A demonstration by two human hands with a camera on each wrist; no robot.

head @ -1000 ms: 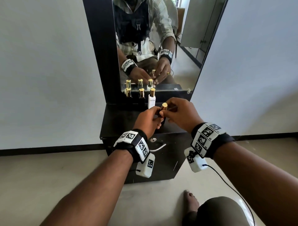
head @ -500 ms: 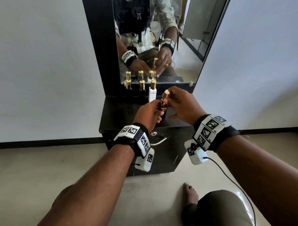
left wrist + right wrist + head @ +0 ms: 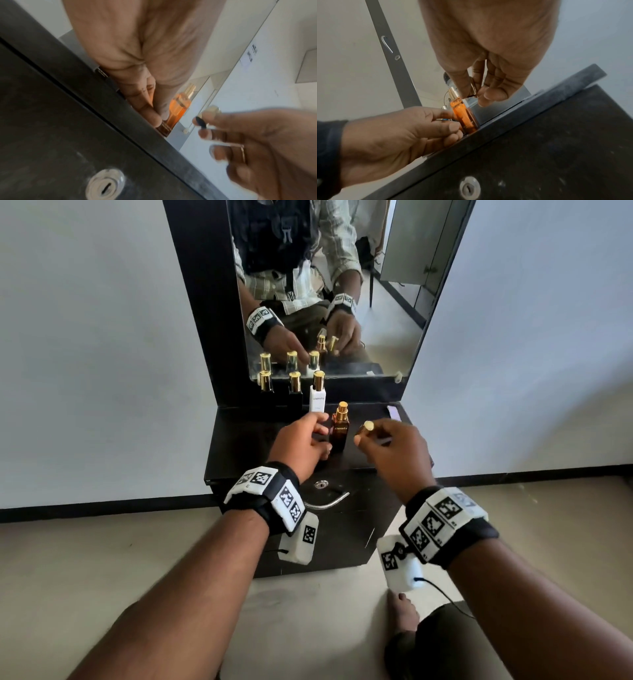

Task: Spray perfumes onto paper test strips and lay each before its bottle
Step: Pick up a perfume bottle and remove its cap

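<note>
While the left hand (image 3: 301,445) grips the amber bottle (image 3: 340,428) upright on the black cabinet top (image 3: 246,440) w/ mirror (image 3: 394,285) behind, right hand (image 3: 394,455) pinches its gold cap (image 3: 365,429) just beside; white walls, beige floor.

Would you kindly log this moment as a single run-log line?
step: uncapping | left hand: holds amber bottle upright on cabinet top | right hand: pinches gold cap, off bottle | spray: not yet

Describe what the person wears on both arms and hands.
Both forearms are bare, without sleeves. Each wrist carries a black band with white square-code tags and a white camera box below. A black cable leaves the right box. The right hand wears a ring.
</note>
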